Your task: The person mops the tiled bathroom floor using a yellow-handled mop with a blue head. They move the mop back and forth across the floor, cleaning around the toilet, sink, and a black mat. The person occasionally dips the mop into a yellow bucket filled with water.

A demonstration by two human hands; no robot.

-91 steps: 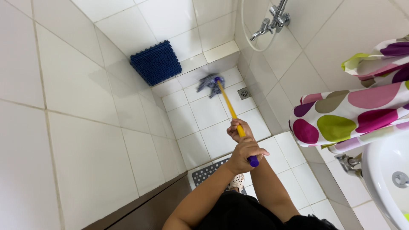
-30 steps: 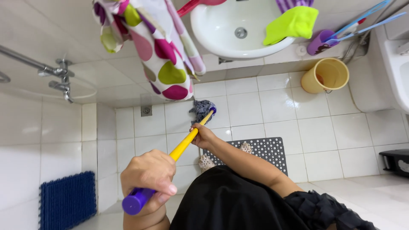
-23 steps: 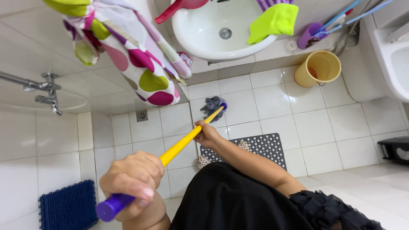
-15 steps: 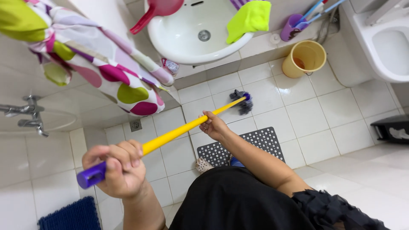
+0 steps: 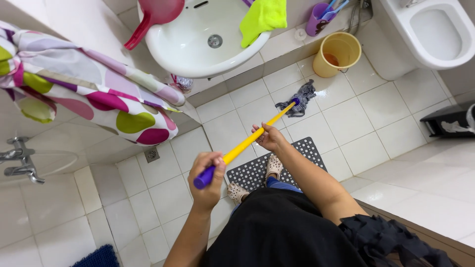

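- Near the purple end of the yellow mop handle [image 5: 247, 142], the left hand [image 5: 207, 179] is clenched around it.
- Further down the handle, the right hand [image 5: 268, 137] grips it too.
- The grey mop head [image 5: 300, 98] rests on the white floor tiles [image 5: 376, 113], just beside a yellow bucket [image 5: 338, 53] under the white sink [image 5: 208, 44].
- A perforated dark mat [image 5: 257, 170] lies under the person's feet.
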